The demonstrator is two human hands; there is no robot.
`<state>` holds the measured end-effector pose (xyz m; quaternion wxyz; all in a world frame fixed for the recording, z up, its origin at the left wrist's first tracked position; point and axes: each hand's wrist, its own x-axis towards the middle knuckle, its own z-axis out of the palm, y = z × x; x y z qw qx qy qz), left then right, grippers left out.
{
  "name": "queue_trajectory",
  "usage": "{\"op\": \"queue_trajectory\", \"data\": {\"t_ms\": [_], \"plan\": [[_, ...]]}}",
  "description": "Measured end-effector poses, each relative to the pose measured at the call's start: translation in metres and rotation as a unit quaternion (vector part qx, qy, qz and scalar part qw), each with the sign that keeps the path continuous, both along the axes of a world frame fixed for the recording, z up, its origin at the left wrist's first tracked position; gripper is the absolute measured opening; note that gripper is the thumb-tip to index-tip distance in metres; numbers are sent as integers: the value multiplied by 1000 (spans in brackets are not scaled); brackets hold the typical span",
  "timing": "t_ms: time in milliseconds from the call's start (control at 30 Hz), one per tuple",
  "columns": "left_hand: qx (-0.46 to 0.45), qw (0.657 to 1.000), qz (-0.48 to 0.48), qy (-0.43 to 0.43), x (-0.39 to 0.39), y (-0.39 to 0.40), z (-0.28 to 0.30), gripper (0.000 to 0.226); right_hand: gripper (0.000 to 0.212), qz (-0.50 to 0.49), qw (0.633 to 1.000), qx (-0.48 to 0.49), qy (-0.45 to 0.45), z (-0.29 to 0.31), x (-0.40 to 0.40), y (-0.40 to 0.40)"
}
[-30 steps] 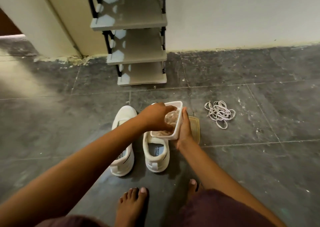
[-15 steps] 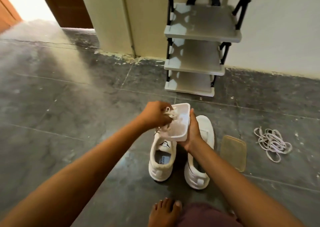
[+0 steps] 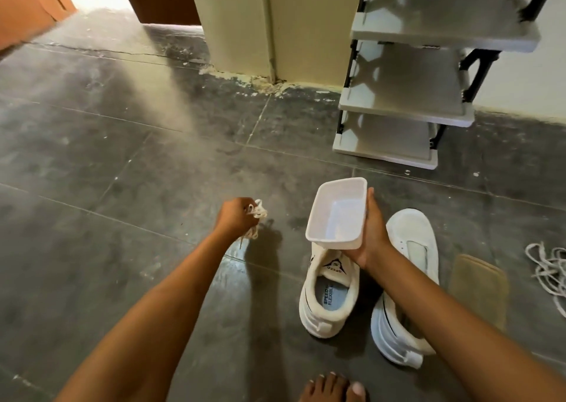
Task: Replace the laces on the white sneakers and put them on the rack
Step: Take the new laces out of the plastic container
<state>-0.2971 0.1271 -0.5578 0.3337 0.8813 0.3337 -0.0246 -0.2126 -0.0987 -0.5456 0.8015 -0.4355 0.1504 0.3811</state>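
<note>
Over dark floor tiles, left of the shoes: the left hand [image 3: 235, 218] grips a bunched cream lace bundle [image 3: 256, 218], fingers curled round it, arm reaching forward and low.
Lace handling: judged light, limp and prone to tangling; best taken by a tip end so it pays out singly.
Right hand [image 3: 372, 236]: cradles an empty white plastic tub [image 3: 337, 213], tilted toward the viewer, thumb along its far edge, palm under its side.
White sneakers [image 3: 332, 291]: two, unlaced, side by side on the floor below the tub; soft uppers, firmer soles, best held at the heel collar.
Rack [image 3: 407, 107]: shelves bare, beyond the shoes.
Old laces [image 3: 548, 273]: heaped at far right, beside a tan lid [image 3: 477, 288].
</note>
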Motion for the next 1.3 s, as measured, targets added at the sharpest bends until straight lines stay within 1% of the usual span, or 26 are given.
{"op": "queue_trajectory", "data": {"t_ms": [67,100,200,233,300,333,400,500,600,700,867,967,1067,1133,1200,1233,1300], "plan": [[17,999,5,30,-3,4,-16,22,57,2,1000,4,2,-2,3,-4],[25,998,-9,53,-4,5,-20,28,57,2,1000,7,0,-1,4,-6],[67,980,-114,151,-4,-1,-19,45,56,-4,1000,15,-7,4,5,-16],[84,972,-138,171,-3,-1,-16,49,57,-5,1000,17,-10,6,5,-18],[107,965,-150,185,1,-8,-5,51,60,-16,1000,21,-2,9,5,-28],[112,967,-146,174,3,-11,2,48,62,-20,1000,20,4,11,5,-32],[115,976,-145,119,12,-26,16,37,64,-31,999,17,0,16,3,-47],[94,981,-169,33,30,-65,37,29,59,-54,998,5,-9,22,0,-76],[63,972,-227,-11,49,-122,53,25,59,-80,997,-7,-13,26,-4,-112],[46,954,-291,-52,65,-184,62,23,59,-120,992,-11,-23,26,-7,-154],[13,932,-361,-27,81,-270,56,22,59,-168,984,-52,-28,16,-8,-220],[27,915,-403,15,86,-316,37,24,55,-216,974,-62,-25,7,-7,-250],[58,896,-429,101,90,-356,6,35,51,-248,966,-69,-32,0,-7,-277],[73,889,-426,150,90,-374,-17,55,51,-255,963,-78,-29,-5,-6,-291],[74,901,-387,179,87,-384,-32,84,53,-254,964,-80,-21,-7,-4,-299],[89,907,-369,183,85,-387,-37,95,54,-251,965,-78,-19,-9,-3,-301],[139,906,-362,171,82,-390,-41,102,55,-244,967,-73,-16,-13,-1,-303]]}}
